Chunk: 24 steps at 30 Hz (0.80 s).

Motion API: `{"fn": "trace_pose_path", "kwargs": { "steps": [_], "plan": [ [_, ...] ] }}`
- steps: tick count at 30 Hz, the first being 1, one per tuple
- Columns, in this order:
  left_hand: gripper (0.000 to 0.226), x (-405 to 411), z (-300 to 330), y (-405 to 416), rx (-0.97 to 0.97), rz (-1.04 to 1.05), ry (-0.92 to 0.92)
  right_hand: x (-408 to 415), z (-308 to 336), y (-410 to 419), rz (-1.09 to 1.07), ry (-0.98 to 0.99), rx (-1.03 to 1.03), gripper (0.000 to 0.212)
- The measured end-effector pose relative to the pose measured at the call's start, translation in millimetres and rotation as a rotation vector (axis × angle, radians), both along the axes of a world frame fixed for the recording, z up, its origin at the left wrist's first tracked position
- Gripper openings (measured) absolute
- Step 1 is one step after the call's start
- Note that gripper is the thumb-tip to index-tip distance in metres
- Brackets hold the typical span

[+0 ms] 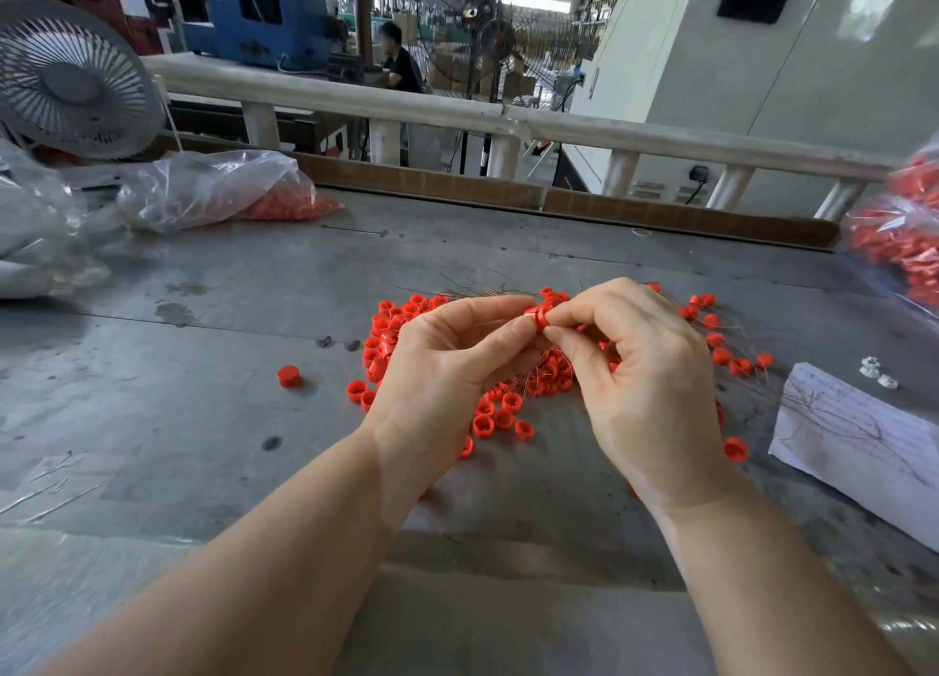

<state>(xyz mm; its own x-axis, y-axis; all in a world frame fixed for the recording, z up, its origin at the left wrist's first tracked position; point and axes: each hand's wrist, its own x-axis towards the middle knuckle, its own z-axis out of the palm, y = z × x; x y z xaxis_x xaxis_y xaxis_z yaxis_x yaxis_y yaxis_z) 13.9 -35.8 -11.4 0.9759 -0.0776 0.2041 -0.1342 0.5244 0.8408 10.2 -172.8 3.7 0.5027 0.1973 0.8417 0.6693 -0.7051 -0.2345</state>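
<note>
With left hand (437, 365) and right hand (645, 370) both pinching one red cap (537, 315), likely fitting wire (477, 293); far from done, big loose pile (500, 413) underneath left

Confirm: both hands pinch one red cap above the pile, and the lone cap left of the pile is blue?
Not quite. The lone cap left of the pile is red, not blue, as the head view shows. The rest holds: the left hand and right hand pinch one red cap above the pile.
</note>
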Motion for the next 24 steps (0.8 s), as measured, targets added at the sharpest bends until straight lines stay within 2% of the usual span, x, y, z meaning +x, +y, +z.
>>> {"fn": "trace_pose_path", "kwargs": {
  "steps": [14,24],
  "plan": [
    [0.024,1.7,-2.0,1.4,0.056,0.017,-0.03,1.9,-1.0,-2.1,0.031,-0.029,-0.011,0.003],
    [0.015,1.7,-2.4,1.2,0.108,0.063,-0.047,1.9,-2.6,0.3,0.068,0.017,0.055,0.004]
  ]
}}
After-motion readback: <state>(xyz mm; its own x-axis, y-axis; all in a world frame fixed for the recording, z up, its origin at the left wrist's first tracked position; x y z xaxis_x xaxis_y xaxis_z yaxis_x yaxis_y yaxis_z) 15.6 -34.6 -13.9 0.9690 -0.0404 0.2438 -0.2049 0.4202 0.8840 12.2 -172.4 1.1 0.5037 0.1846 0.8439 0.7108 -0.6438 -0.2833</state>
